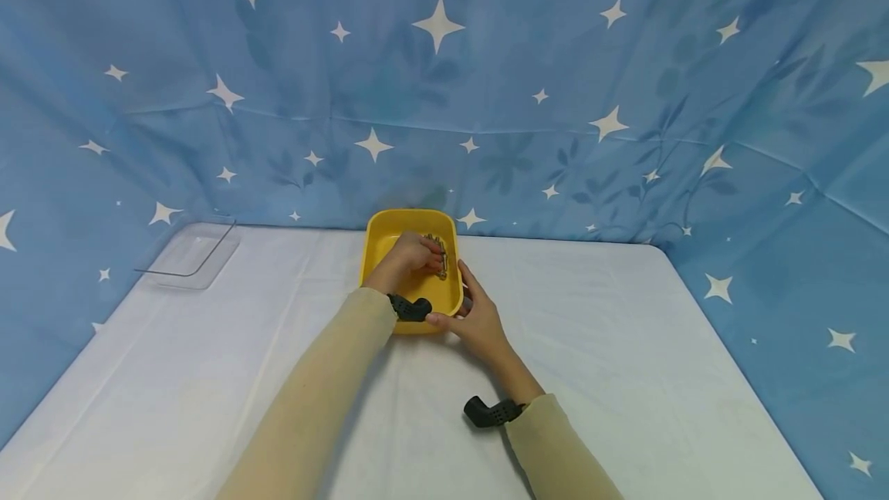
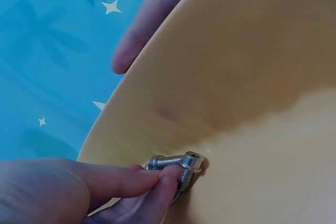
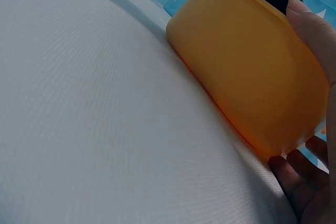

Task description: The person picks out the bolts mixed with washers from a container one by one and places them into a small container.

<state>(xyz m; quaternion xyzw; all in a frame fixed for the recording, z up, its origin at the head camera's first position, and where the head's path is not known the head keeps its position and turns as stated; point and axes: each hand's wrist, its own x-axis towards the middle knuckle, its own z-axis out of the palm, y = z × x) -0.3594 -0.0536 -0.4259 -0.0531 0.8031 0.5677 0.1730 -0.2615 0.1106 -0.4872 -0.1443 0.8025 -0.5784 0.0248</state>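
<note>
A yellow plastic tub [image 1: 375, 241] stands near the back edge of the table. My left hand [image 1: 410, 253] reaches inside it. In the left wrist view, thumb and index finger pinch a silver socket-head bolt [image 2: 187, 178], with another metal bolt [image 2: 167, 161] lying close behind. Several metal bolts [image 1: 443, 257] gather along the tub's right wall, partly hidden by the fingers. My right hand [image 1: 479, 322] grips the near right corner of the tub, the thumb at the rim and the fingers around the outer side. In the right wrist view, its fingertips [image 3: 294, 156] touch the tub's lower wall.
A clear plastic box [image 1: 187, 253] stands at the table's back left corner. A white cloth [image 1: 590, 330] covers the table. Behind it hangs a blue curtain [image 1: 486, 83] with white stars. Each wrist wears a black camera band [image 1: 493, 412].
</note>
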